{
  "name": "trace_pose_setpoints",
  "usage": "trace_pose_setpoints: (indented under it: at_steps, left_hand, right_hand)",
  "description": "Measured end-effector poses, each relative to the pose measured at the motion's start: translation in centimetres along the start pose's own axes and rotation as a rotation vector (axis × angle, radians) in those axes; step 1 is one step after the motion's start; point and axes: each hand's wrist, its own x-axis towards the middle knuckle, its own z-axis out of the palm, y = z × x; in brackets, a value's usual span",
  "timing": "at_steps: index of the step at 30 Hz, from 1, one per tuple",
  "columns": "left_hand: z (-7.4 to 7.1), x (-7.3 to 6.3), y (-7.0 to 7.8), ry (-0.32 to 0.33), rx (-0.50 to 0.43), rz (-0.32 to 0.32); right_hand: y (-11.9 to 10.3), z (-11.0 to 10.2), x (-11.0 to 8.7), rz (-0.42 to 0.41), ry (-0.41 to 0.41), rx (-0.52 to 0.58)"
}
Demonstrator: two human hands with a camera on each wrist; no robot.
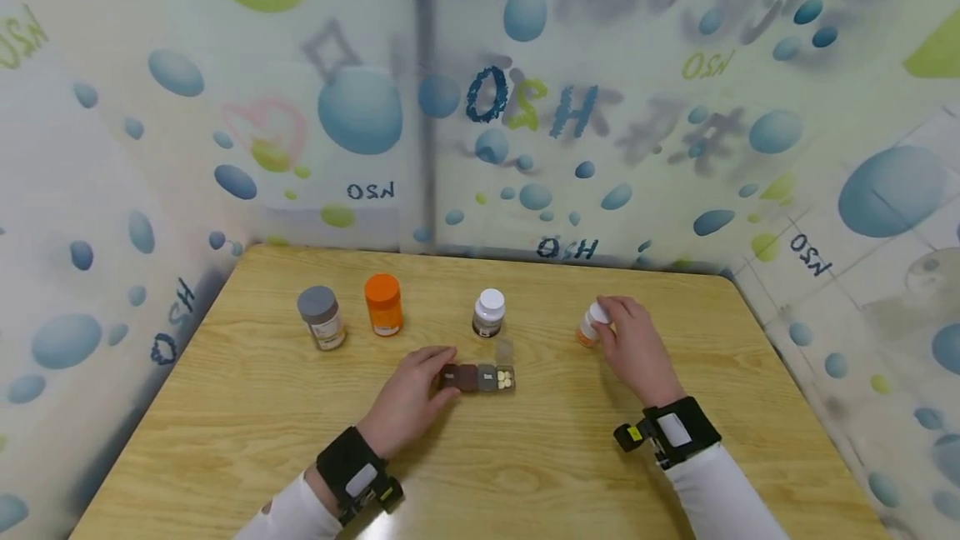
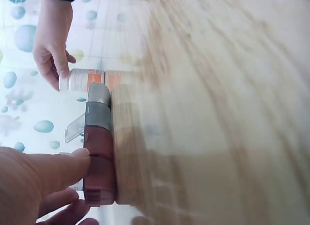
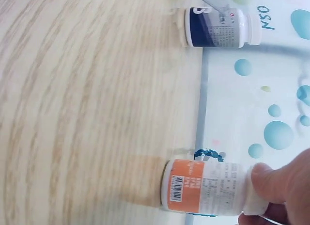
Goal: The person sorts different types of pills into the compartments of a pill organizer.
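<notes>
Apparently grasping is under way: the right hand [image 1: 636,348] is pinching the cap [image 3: 254,205] of the orange-and-white bottle [image 3: 208,187] standing on the table [image 1: 540,457]; the left hand [image 1: 407,394] is pinching the pill box [image 1: 477,377] beside it; lifting is probably calling for a firm hold.

I'm looking at a grey-lidded jar [image 1: 322,322] standing near an orange bottle [image 1: 384,305] on the bench [image 1: 555,465], a white-capped, dark-labelled bottle [image 1: 488,315] standing farther right, and bubble-patterned wall sheeting [image 1: 652,202] hanging behind.
</notes>
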Motion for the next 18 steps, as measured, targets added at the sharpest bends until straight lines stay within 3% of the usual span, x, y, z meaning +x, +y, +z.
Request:
trace_pose_setpoints:
  at_steps: [4, 7, 9, 12, 18]
  left_hand:
    - [0.3, 0.1, -0.5, -0.021, 0.011, -0.009]
    - [0.3, 0.1, -0.6, -0.036, 0.004, -0.017]
    - [0.3, 0.2, -0.7, -0.043, -0.004, -0.027]
    - [0.3, 0.2, -0.8, -0.045, -0.009, -0.037]
    - [0.4, 0.2, -0.6, -0.060, -0.013, -0.045]
  right_hand:
    - [0.0, 0.8, -0.2, -0.027, 0.082, -0.013]
    - [-0.8, 1.5, -0.5, -0.108, 0.171, -0.015]
    - [-1.7, 2.1, -0.8, -0.164, 0.178, 0.014]
    - [-3.5, 3.2, -1.3, -0.198, 0.089, 0.079]
    - [-6.1, 5.0, -2.5, -0.148, -0.172, 0.225]
